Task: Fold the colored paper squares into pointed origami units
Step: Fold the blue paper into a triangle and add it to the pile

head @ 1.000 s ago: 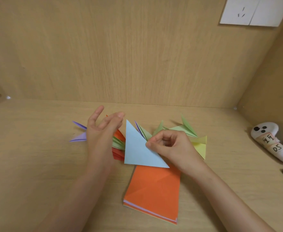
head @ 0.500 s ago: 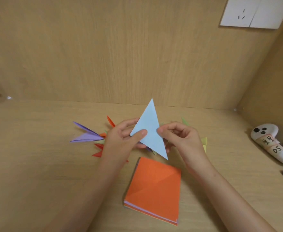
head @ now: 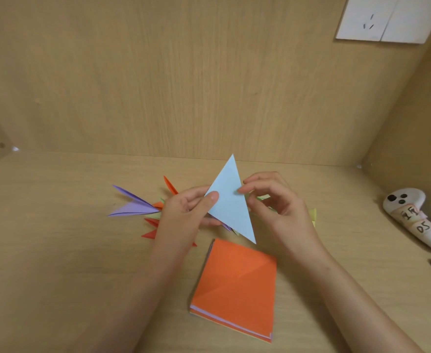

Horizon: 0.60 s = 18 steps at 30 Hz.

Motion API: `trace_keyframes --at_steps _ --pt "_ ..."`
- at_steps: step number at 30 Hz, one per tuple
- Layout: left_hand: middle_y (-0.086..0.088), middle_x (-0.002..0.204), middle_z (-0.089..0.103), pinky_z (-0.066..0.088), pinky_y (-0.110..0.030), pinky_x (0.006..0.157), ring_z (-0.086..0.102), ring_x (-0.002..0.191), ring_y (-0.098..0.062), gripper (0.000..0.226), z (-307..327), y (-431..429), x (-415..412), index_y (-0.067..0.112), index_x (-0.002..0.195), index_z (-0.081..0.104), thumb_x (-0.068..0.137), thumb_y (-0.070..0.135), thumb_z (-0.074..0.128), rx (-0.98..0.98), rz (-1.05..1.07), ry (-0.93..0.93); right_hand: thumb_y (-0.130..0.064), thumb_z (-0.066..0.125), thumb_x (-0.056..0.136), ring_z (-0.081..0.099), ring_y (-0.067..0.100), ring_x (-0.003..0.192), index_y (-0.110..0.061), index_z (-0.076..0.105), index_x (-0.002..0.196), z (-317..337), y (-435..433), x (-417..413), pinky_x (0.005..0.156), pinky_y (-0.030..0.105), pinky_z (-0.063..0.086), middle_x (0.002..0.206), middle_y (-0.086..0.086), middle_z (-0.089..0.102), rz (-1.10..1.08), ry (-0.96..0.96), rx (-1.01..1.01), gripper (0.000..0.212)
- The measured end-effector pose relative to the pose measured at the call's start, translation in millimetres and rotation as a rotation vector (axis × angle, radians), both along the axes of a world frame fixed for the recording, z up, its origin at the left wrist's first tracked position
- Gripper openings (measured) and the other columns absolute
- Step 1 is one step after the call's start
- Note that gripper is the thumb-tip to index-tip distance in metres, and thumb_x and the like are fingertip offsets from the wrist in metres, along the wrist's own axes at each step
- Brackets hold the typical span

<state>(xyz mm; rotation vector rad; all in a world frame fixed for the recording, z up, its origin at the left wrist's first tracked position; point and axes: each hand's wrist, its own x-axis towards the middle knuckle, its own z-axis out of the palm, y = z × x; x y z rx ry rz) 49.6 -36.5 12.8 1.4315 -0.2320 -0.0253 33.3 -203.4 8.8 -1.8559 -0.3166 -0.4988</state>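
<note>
step: mid-fold, blue triangle [head: 231, 200] up in the air above paper stack [head: 237, 286] | my left hand [head: 183, 212] pinches its left edge | my right hand [head: 278, 205] pinches right corner | next: probably line up edges, crease

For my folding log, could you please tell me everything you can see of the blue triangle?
The blue triangle is thin, plain light-blue paper, a long flat triangle with sharp corners and no crease showing on its near face. It is held in the air above the table, one point up and one down toward the orange stack. The left hand pinches its left corner, thumb in front. The right hand pinches its right edge with curled fingertips.
</note>
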Motion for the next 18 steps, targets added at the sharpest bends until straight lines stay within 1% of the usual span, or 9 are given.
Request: trace_keyframes --at_steps 2,4,7,9,10,11,13,16,18 --pt "0.004 0.077 0.075 0.054 -0.017 0.059 0.071 0.069 -0.008 0.015 -0.3 -0.1 0.8 0.015 0.093 0.068 0.093 0.008 0.056 -0.016 -0.023 0.025 0.006 0.063 0.084 0.060 0.011 0.092 -0.023 0.073 0.086 -2.0 -0.4 1.1 0.077 0.016 0.044 0.106 -0.010 0.057 0.012 -0.009 -0.041 0.031" --pt "-0.001 0.081 0.075 0.054 -0.017 0.058 0.071 0.071 -0.010 0.013 -0.8 0.4 2.6 0.012 0.094 0.069 0.092 0.008 0.056 -0.067 -0.051 0.084 0.003 0.068 0.081 0.060 0.012 0.094 -0.022 0.074 0.085 -2.6 -2.1 1.5 0.079 0.014 0.043 0.109 -0.007 0.057 0.043 -0.001 -0.039 0.026" --pt "-0.004 0.084 0.075 0.054 -0.017 0.060 0.070 0.070 -0.011 0.014 -0.5 1.7 3.5 0.009 0.095 0.068 0.091 0.010 0.055 -0.151 -0.139 0.192 -0.013 0.073 0.075 0.061 0.012 0.101 -0.021 0.074 0.085 -2.4 -5.7 2.4 0.084 0.021 0.048 0.105 -0.006 0.064 0.087 0.005 0.017 0.013" --pt "-0.003 0.084 0.075 0.054 -0.017 0.061 0.071 0.073 -0.010 0.015 0.7 2.4 2.6 0.008 0.097 0.067 0.092 0.010 0.053 -0.195 -0.204 0.241 -0.022 0.075 0.072 0.064 0.016 0.100 -0.016 0.074 0.085 -1.6 -5.7 2.3 0.086 0.028 0.051 0.100 -0.002 0.070 0.113 0.018 0.099 0.014" --pt "-0.003 0.086 0.075 0.054 -0.017 0.061 0.072 0.077 -0.010 0.016 1.2 2.4 2.1 0.007 0.098 0.066 0.092 0.011 0.052 -0.199 -0.234 0.252 -0.021 0.077 0.072 0.066 0.018 0.097 -0.012 0.074 0.084 -1.0 -4.8 2.0 0.086 0.030 0.052 0.097 0.002 0.072 0.123 0.033 0.160 0.015" --pt "-0.005 0.088 0.075 0.054 -0.017 0.062 0.072 0.080 -0.011 0.017 1.9 2.0 1.4 0.007 0.100 0.065 0.093 0.012 0.050 -0.191 -0.261 0.257 -0.018 0.079 0.072 0.068 0.019 0.092 -0.009 0.073 0.082 -0.2 -3.5 1.5 0.083 0.030 0.053 0.093 0.004 0.074 0.123 0.053 0.228 0.014" --pt "-0.006 0.092 0.075 0.054 -0.016 0.062 0.072 0.082 -0.011 0.020 2.5 0.8 -0.2 0.007 0.102 0.065 0.093 0.013 0.048 -0.164 -0.300 0.254 -0.014 0.075 0.071 0.067 0.015 0.078 -0.007 0.071 0.078 1.8 -1.3 0.9 0.074 0.023 0.053 0.081 0.004 0.074 0.088 0.096 0.344 0.011" --pt "-0.006 0.096 0.075 0.054 -0.017 0.065 0.072 0.085 -0.011 0.019 1.4 0.0 -0.9 0.010 0.102 0.066 0.092 0.012 0.050 -0.105 -0.330 0.221 -0.001 0.068 0.078 0.066 0.012 0.064 0.000 0.067 0.082 3.4 2.3 0.5 0.062 0.019 0.052 0.072 0.001 0.072 0.060 0.133 0.454 0.004" --pt "-0.008 0.100 0.074 0.056 -0.020 0.069 0.072 0.088 -0.014 0.020 0.8 -0.5 -1.1 0.010 0.105 0.066 0.093 0.010 0.050 -0.075 -0.346 0.206 0.004 0.065 0.079 0.066 0.012 0.059 0.000 0.065 0.087 4.1 3.9 0.2 0.058 0.019 0.052 0.070 0.003 0.072 0.064 0.144 0.502 0.009"
